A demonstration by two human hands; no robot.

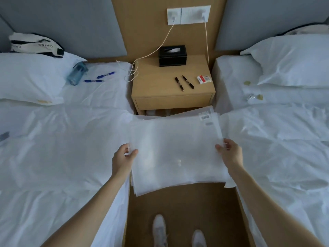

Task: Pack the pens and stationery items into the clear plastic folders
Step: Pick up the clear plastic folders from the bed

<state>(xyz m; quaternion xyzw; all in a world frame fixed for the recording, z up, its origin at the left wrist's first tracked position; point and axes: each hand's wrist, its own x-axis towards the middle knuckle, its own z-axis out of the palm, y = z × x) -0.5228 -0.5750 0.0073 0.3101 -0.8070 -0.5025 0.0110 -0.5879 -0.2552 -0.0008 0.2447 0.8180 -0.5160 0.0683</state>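
I hold a stack of clear plastic folders (175, 148) flat in the air between two beds. My left hand (122, 160) grips its left edge and my right hand (230, 153) grips its right edge. A barcode sticker sits at the stack's far right corner. Two black pens (184, 82) lie on the wooden nightstand (156, 86) beyond the folders, with a small red and white eraser (204, 79) to their right. Two blue pens (100, 77) lie on the left bed (53, 139) near the pillow.
A black tissue box (172, 55) stands at the back of the nightstand, and two white cables hang from wall sockets (188, 15). A blue water bottle (76, 73) and a bag (35, 44) rest by the left pillow. Small items lie on the right bed (277, 139). My shoes stand in the brown aisle.
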